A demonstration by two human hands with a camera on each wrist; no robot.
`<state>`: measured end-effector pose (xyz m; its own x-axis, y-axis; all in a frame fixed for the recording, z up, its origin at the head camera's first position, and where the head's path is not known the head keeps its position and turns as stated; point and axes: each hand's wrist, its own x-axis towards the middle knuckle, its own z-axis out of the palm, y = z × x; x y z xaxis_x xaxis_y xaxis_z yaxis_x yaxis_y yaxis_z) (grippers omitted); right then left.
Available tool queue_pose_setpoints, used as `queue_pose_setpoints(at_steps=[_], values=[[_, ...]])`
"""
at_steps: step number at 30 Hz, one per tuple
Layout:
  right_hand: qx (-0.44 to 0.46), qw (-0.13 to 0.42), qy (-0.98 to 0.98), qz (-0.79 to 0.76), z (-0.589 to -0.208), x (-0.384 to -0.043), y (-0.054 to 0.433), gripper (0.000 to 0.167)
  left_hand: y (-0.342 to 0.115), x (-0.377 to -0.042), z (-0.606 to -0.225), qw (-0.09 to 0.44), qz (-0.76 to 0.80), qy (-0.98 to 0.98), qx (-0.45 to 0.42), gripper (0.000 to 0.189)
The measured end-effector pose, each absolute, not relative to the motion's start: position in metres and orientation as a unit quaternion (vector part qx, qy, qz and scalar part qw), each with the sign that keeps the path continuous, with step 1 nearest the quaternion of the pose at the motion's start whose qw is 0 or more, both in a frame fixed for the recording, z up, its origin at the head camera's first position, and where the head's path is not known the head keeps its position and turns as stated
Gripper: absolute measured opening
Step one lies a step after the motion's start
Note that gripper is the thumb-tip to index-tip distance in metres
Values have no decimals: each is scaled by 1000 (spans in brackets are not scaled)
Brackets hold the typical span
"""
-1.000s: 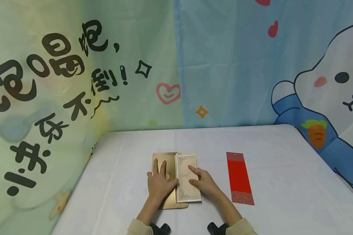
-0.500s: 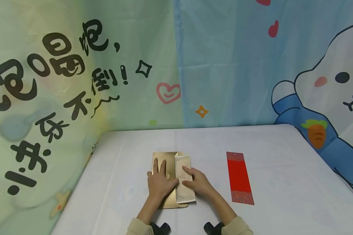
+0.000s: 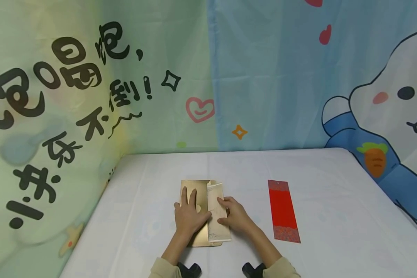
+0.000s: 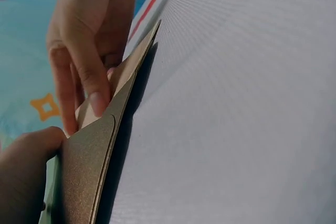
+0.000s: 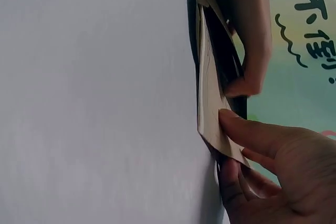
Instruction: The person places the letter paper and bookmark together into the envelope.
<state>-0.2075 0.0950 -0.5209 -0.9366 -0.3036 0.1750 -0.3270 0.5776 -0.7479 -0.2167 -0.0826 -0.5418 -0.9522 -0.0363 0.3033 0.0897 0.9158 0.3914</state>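
Note:
A gold envelope lies on the table, its mouth toward the right. My left hand rests on it with the fingers spread, the thumb at the mouth's edge. In the right wrist view, that edge stands raised over a dark inside. A cream card with faint ornamental print sits partly inside the envelope; its left part is hidden. My right hand pinches the card's outer edge between thumb and fingers, as the right wrist view shows with the card slightly bent.
A red strip with patterned ends lies on the white table right of my right hand. Printed cloth walls stand behind and to the left. A dark wrist mount shows at each cuff.
My right hand has moved left with the card, which is now deeper in the envelope and shows a narrower strip. The left hand and envelope have stayed in place.

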Motion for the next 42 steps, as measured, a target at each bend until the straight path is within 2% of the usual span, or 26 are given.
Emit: queue_pose_setpoints(at_steps=[8,15,22,33,42], values=[[201,17,-889,411,-521,-209,86,73,-84,-216,-540,161,-195,-967,-24,85],[181,-22,-873,453,-516,-211,89,75,-85,-216,-540,159,-199,-967,-20,85],[184,-15,-863,469,-520,-210,79,74,-85,-217,-541,160,-195,-967,-26,85],[240,15,-919,312,-519,-210,89,73,-85,-216,-540,155,-175,-972,-29,87],[236,32,-925,296,-520,-205,81,75,-86,-215,-540,155,-167,-973,-34,89]])
